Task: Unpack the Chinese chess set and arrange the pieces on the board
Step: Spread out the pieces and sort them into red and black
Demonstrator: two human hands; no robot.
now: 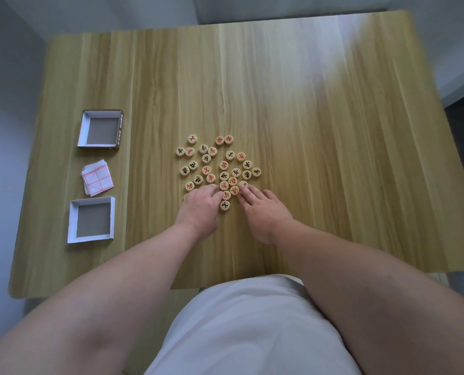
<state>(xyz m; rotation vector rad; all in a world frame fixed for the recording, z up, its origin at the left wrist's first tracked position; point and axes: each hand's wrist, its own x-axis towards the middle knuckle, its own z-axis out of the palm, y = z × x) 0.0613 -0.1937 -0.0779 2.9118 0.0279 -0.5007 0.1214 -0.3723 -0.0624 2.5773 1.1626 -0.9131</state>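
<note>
Several round wooden chess pieces point(220, 165) with red or black characters lie face up in a loose cluster on the wooden table point(320, 131). My left hand point(199, 207) rests palm down at the cluster's near left edge, its fingers lying over a few pieces. My right hand point(263, 209) lies flat at the near right edge, fingertips touching the closest pieces. One black-marked piece point(224, 205) sits between the two hands. The folded paper board point(96, 177), white with red lines, lies at the left, still folded.
An open box half with a brown outside point(82, 131) stands at the far left, and a second open white box half point(72, 223) nearer to me; the folded board lies between them. The table's near edge runs just before my body.
</note>
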